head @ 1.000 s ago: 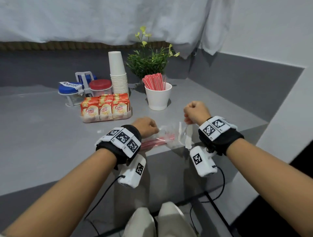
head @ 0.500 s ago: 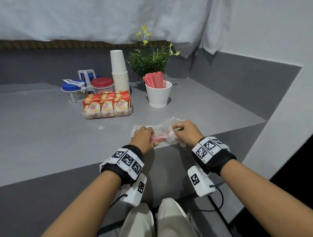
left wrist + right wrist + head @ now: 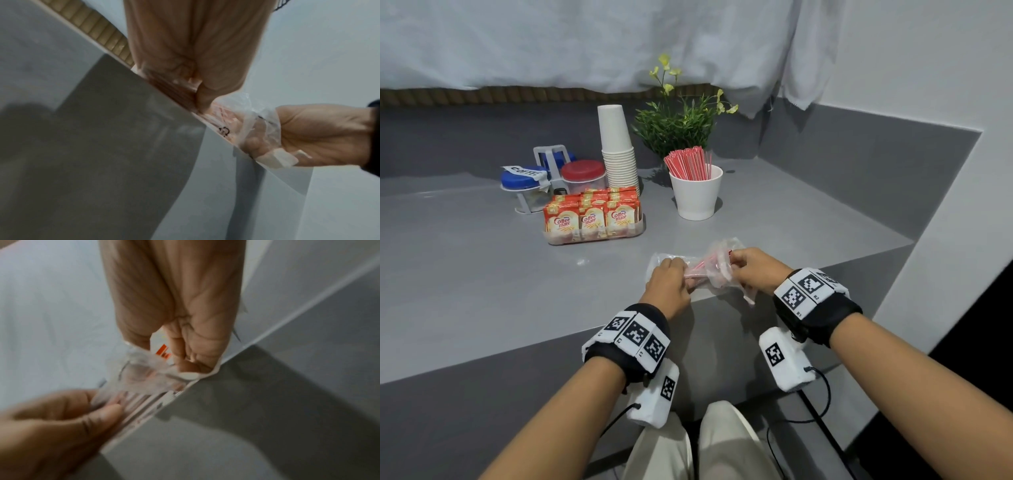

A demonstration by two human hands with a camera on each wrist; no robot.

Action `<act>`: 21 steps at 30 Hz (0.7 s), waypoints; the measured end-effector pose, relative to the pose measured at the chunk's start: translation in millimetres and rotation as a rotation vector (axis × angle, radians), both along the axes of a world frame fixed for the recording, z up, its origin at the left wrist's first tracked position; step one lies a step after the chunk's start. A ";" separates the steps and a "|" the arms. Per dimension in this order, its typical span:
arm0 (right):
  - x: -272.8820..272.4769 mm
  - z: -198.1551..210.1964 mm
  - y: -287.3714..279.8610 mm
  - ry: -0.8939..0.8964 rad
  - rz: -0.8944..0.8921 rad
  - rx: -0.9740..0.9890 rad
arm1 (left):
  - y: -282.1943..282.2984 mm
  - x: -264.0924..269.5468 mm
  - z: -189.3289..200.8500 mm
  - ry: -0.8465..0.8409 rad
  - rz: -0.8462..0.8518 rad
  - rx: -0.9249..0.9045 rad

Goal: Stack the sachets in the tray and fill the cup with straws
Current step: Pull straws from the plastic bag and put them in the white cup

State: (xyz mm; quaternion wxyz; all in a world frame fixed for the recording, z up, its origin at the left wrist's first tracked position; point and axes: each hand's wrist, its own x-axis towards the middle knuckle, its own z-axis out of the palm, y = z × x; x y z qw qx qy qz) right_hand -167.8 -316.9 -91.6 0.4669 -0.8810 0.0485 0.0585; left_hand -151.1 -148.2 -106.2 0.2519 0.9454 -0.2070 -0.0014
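So that its remaining straws can be freed for the cup (image 3: 695, 195) beyond, the bag (image 3: 717, 270) is gripped at opposite ends by left hand (image 3: 667, 287) and right hand (image 3: 758, 270) fingers.

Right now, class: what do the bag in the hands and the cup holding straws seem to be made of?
Bag: thin clear plastic film, glossy; it crumples and the red straws show through. Cup: smooth white, matte, opaque, thick-rimmed; probably plastic or ceramic, the look leaves it open.
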 end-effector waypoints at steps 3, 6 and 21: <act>2.8 -4.3 6.1 0.038 -0.075 0.282 | -1.9 -4.0 1.3 0.013 -0.022 -0.039; 3.4 -0.7 18.3 0.059 -0.116 0.410 | -1.0 -3.7 -0.1 0.019 -0.019 -0.059; 6.4 5.9 36.9 -0.022 -0.196 0.631 | 0.4 -8.6 -5.8 0.026 -0.051 0.021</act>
